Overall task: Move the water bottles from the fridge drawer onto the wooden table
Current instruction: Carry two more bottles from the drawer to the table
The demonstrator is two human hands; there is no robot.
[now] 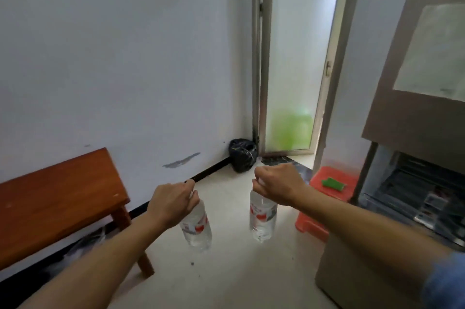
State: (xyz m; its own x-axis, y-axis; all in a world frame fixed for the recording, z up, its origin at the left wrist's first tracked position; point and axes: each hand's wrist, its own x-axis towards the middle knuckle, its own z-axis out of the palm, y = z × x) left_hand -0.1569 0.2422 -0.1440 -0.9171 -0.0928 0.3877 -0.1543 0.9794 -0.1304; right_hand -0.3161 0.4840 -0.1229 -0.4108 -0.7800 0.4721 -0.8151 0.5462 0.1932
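- Left hand point(173, 204): fist closed around the neck of a clear water bottle point(196, 227), the bottle hanging below the fist and tilted slightly, clear of the floor.
- Right hand point(278, 184): fingers clamped on the cap end of a second water bottle point(262, 217), hanging near-upright beneath the hand.
- Both bottles: red-and-white labels, well apart from each other, held in mid-air over the pale floor.
- Wooden table point(54, 204): to the left of the left hand, against the white wall; top bare where visible.
- Open fridge drawer point(417, 195): to the right of the right hand, contents blurred.
- Red plastic stool point(327, 204): just beyond the right wrist, a green item point(333, 183) on its seat.
- Black bag point(242, 155): in the corner beyond both hands.
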